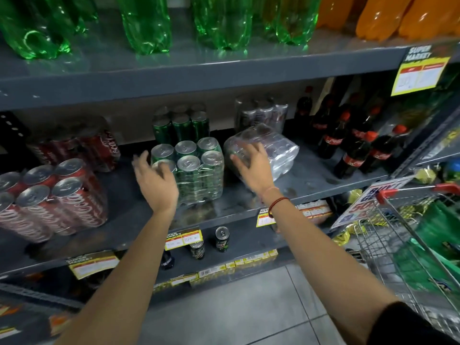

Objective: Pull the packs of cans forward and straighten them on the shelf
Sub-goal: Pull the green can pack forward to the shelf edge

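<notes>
A shrink-wrapped pack of green cans [199,168] stands upright near the front of the grey middle shelf [129,202]. My left hand [155,180] hovers open at its left front corner, fingers spread. Right of it a silver-can pack [273,150] lies tipped on its side. My right hand [251,165] rests open against that pack's near end. A second green pack [181,125] and a second silver pack [261,113] stand further back. Red cola can packs [52,195] stand at the left front, with another [82,145] lying behind.
Cola bottles [353,145] stand at the shelf's right. Green and orange bottles [146,23] fill the shelf above. Loose cans [222,239] stand on the lower shelf. A wire shopping cart [410,235] with green bags is close on my right. Price tags hang from shelf edges.
</notes>
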Available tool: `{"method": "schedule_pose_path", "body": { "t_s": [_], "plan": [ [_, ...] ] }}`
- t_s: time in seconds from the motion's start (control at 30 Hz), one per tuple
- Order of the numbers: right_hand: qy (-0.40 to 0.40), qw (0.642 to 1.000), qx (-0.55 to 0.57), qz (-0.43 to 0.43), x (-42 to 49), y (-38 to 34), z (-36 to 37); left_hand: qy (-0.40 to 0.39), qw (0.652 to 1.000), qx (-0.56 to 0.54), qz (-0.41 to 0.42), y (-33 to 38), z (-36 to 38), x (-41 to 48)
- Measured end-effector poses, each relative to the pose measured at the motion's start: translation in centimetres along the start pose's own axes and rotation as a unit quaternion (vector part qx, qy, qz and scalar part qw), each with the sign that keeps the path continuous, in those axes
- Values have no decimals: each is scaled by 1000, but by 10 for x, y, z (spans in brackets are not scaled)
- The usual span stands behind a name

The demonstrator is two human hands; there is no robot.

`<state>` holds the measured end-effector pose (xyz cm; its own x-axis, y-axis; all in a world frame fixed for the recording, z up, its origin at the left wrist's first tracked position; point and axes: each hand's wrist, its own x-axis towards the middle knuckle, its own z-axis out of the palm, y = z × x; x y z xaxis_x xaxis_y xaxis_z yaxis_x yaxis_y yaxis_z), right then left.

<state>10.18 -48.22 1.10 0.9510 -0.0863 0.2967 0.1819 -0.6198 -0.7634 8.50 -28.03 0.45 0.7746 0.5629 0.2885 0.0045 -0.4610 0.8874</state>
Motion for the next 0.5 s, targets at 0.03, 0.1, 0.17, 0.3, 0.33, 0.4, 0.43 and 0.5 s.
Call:
{"method": "schedule_pose_path", "body": {
  "t_s": [0.03,0.1,0.17,0.3,0.33,0.4,0.43,0.5],
  "plan": [
    [22,1000,-12,11,10,7,-11,0,997,-2,72,13,6,-10],
    [51,996,-57,45,31,24,-33,-56,981,-26,181,39,25,-29],
    [50,988,-115,93,50,43,-52,-154,967,-52,198,59,53,-46],
    [-11,970,-157,184,75,76,-74,-310,949,-34,-52,77,113,-63],
    [-30,968,-149,198,80,82,-77,-336,933,-40,-122,77,124,-64],
    [-70,966,-104,226,88,95,-80,-348,905,-82,-231,72,141,-61],
    [-87,964,-62,245,90,101,-80,-339,897,-95,-266,67,147,-58],
    [-104,951,34,289,91,110,-80,-334,886,-102,-305,58,155,-55]
  ]
}}
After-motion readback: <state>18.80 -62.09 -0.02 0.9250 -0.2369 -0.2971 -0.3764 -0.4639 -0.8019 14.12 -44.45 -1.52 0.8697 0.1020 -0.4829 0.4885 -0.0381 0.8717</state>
